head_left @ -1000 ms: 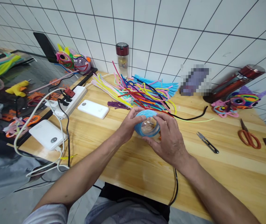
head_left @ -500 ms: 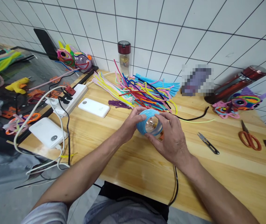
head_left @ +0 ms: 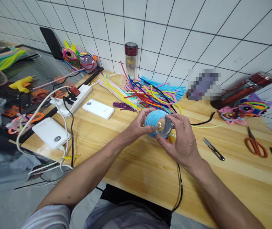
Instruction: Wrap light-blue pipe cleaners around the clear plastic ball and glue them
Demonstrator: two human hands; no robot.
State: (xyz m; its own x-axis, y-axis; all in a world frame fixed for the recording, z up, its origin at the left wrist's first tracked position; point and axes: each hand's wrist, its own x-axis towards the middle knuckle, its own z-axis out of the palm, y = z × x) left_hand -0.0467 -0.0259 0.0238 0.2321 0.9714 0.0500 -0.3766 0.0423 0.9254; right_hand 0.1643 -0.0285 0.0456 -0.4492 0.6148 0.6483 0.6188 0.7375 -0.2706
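Left hand point(head_left: 144, 124) and right hand point(head_left: 182, 136) both clamped on the clear tube point(head_left: 165, 126), one each side. Tube has light-blue coils point(head_left: 153, 119) round its left part; bare clear part is at the right-hand fingers. Left thumb lies on the coils near the rim. It's held above the bench point(head_left: 136, 165), near the middle, tilted, with an open end facing the wearer. Something orange shows just under it, mostly hidden, can't tell what.

Beyond the hands: messy pile of coloured fuzzy sticks point(head_left: 150, 95), small purple bundle point(head_left: 124, 106) at its near left edge. Clear bottle point(head_left: 131, 60) with dark red lid upright behind the pile, by the wall.

Left side: white power bank point(head_left: 98, 109) flat, power strip point(head_left: 78, 99) with plugs in, second power bank point(head_left: 51, 133) nearer the wearer, cable attached. Yellow glue gun point(head_left: 20, 84) on the dark glass top.

Right side: snips point(head_left: 213, 149), then orange-handled scissors point(head_left: 255, 144), both flat. Red flask point(head_left: 245, 89) tilted, fish figure point(head_left: 252, 107) just beside it.
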